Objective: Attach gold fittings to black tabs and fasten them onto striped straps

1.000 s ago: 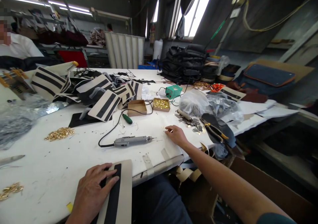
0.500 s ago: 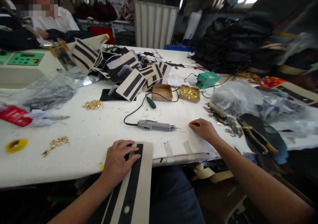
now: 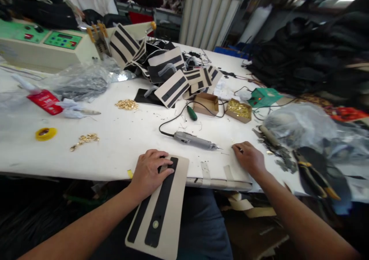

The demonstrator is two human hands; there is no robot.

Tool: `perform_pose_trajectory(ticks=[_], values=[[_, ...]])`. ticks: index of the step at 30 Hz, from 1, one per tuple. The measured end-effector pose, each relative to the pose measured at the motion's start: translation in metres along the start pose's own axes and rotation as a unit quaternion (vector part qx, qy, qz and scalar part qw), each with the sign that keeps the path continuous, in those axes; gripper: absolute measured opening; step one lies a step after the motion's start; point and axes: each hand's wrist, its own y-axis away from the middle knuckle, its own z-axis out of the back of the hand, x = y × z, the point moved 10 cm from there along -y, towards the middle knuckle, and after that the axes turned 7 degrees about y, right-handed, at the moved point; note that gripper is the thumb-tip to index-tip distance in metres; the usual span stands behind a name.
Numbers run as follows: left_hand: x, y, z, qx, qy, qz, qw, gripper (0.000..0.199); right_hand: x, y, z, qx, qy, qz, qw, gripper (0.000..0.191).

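Striped panel (image 3: 175, 210), under left hand (image 3: 148, 172), across table edge (image 3: 215, 183)

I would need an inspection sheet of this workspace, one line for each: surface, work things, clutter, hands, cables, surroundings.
Surface: white table, with pale tape strips at its front edge.
Work things: striped panel reaching past the front edge; grey corded tool lying on the table.
Clutter: gold pieces, yellow tape roll, pliers, plastic bags.
Hands: left hand on the panel; right hand near the tool's tip, fingers curled; cannot tell if it holds anything.
Cables: black cable loops from the tool toward cardboard boxes.
Surroundings: person in white shirt and ribbed screen beyond the table.
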Motion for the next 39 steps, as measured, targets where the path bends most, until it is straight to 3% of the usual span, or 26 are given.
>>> perform_pose_trajectory(ticks=[6,16,24,32,39], values=[[0.006,0.0,-0.008,0.002,-0.007,-0.026,1.0,0.016,0.004,0.007,0.005,0.007,-0.034,0.018,0.999,0.028],[0.008,0.002,-0.01,-0.012,-0.009,-0.047,0.999,0.02,-0.003,0.013,0.013,-0.053,-0.081,0.008,0.995,0.032],[0.009,0.003,-0.01,-0.018,-0.008,-0.052,0.998,0.02,0.005,0.017,0.004,-0.026,-0.076,0.053,0.995,0.029],[0.01,0.003,-0.01,-0.01,-0.016,-0.041,0.999,0.018,0.007,0.015,0.009,-0.035,-0.03,0.031,0.998,0.027],[0.009,0.004,-0.011,-0.007,-0.024,-0.048,0.999,0.022,0.014,0.012,0.009,0.013,0.004,0.067,0.998,0.028]])
